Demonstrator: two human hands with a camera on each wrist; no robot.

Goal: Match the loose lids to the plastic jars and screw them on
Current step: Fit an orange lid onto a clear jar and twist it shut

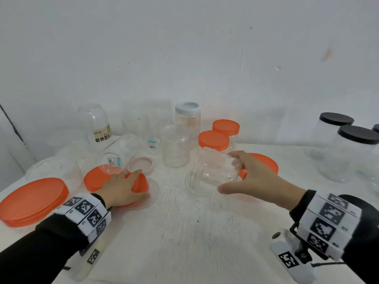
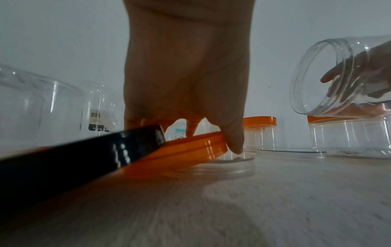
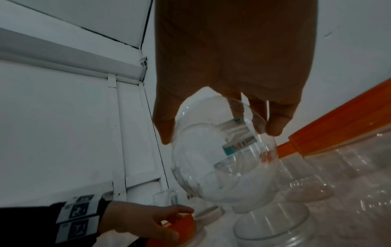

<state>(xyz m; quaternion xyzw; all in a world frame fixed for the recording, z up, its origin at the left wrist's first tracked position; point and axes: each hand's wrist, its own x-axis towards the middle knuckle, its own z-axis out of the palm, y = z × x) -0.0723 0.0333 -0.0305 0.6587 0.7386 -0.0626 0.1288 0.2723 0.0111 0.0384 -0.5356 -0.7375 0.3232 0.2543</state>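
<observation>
My left hand [image 1: 141, 184] grips a small orange lid [image 1: 139, 183], tilted up off the white table. Its low edge is over a shallow clear lid [image 1: 153, 191]. In the left wrist view my left hand [image 2: 211, 138] holds the orange lid [image 2: 190, 147] by its rim above the clear lid [image 2: 232, 167]. My right hand [image 1: 225, 172] holds a clear open jar [image 1: 211, 173] by its base, tipped on its side off the table, mouth toward the left hand. In the right wrist view my right hand [image 3: 220, 133] grips that clear jar [image 3: 222, 158].
A big orange lid [image 1: 32, 201] lies at the left edge, a mid-sized orange lid [image 1: 96, 179] and a pink lid [image 1: 141, 165] behind my left hand. Several open clear jars crowd the back left. Two orange-lidded jars [image 1: 213, 140] stand behind; black-lidded jars [image 1: 356, 152] stand at the right.
</observation>
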